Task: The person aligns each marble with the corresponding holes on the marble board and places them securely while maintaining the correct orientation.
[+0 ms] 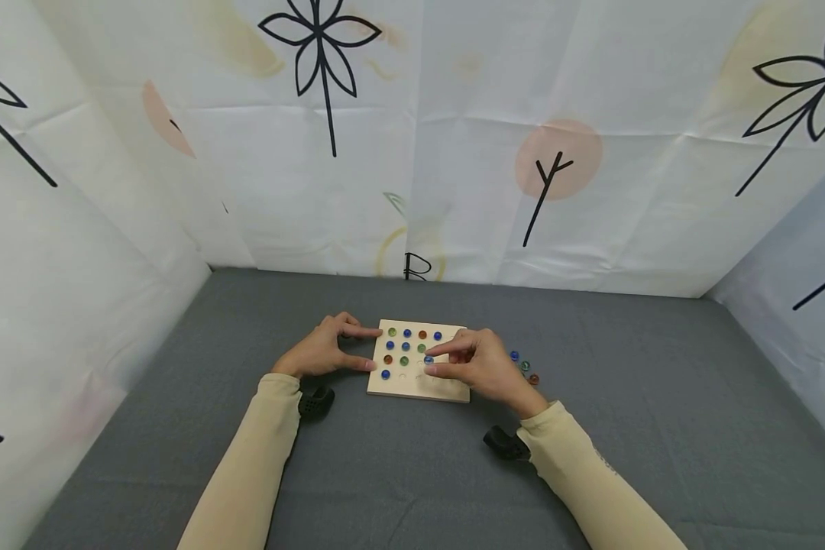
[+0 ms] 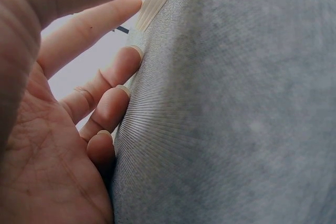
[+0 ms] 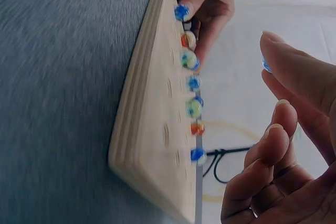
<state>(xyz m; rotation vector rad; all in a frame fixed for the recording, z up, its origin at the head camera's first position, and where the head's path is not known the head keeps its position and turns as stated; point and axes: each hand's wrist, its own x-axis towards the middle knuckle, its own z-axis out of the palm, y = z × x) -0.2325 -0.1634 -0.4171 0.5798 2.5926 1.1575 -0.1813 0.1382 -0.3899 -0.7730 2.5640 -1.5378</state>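
Observation:
A pale wooden board (image 1: 419, 389) with rows of round hollows lies on the grey surface. Several blue, green and red-brown marbles sit in its hollows, among them a blue marble (image 1: 386, 374) at the near left corner. My left hand (image 1: 325, 348) touches the board's left edge with outstretched thumb and index finger. Over the board's right half, my right hand (image 1: 484, 368) pinches a blue marble (image 3: 266, 64) between thumb and index finger. In the right wrist view that marble is mostly hidden by the fingertips and stands apart from the board.
Right of the board, partly behind the right hand, lie a blue marble (image 1: 515, 356), a green marble (image 1: 525, 366) and a red-brown marble (image 1: 534, 379). White printed cloth (image 1: 454, 206) walls the back and both sides. A dark wrist device (image 1: 316, 402) is at the left wrist.

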